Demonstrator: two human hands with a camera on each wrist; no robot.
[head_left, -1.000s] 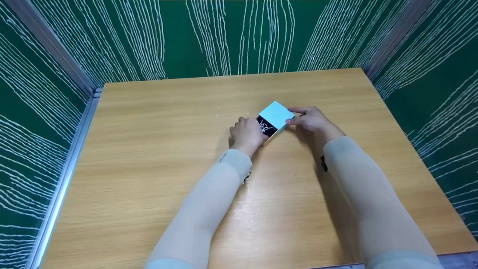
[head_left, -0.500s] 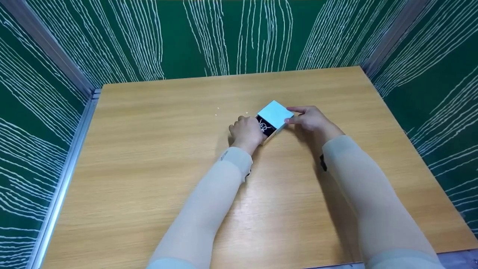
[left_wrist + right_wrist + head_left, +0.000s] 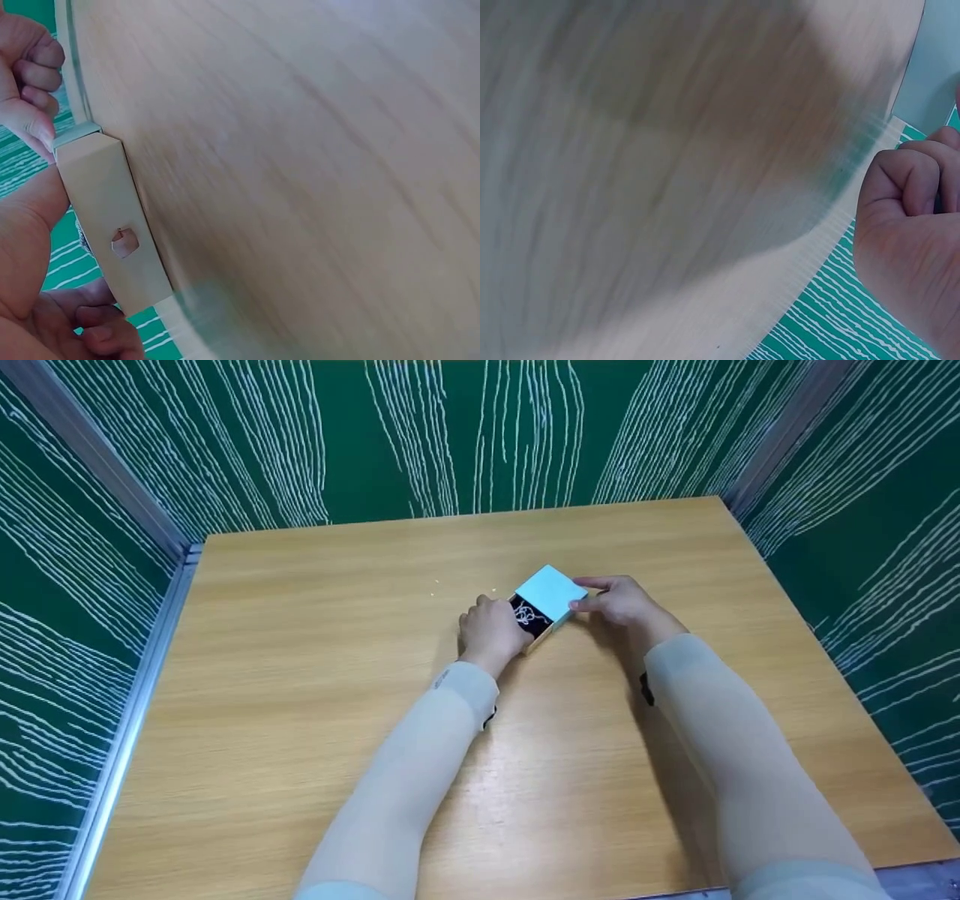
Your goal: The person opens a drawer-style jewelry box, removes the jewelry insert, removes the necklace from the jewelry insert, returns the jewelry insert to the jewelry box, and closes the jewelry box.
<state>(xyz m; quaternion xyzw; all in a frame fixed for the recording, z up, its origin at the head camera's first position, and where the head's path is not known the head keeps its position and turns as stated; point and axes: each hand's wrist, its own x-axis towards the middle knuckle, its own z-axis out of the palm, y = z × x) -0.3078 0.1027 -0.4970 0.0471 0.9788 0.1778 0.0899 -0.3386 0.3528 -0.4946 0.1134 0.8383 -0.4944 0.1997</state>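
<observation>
A small drawer box lies on the wooden table (image 3: 360, 697), its light blue sleeve (image 3: 551, 591) partly covering a cardboard tray (image 3: 112, 202). In the head view the tray is pulled partway out, showing a black inside with a thin white looped strand (image 3: 526, 614) in it. My left hand (image 3: 491, 631) grips the tray's outer end, thumb on one side and fingers on the other, as the left wrist view shows. With thumb and forefinger, my right hand (image 3: 619, 600) pinches the sleeve at its right corner. A ragged hole (image 3: 125, 242) marks the tray's end face.
Several tiny white specks (image 3: 433, 593) lie on the tabletop left of the box. Green walls (image 3: 352, 442) with white wavy lines enclose the table at the back and both sides. A metal rail (image 3: 127, 720) runs along the left edge.
</observation>
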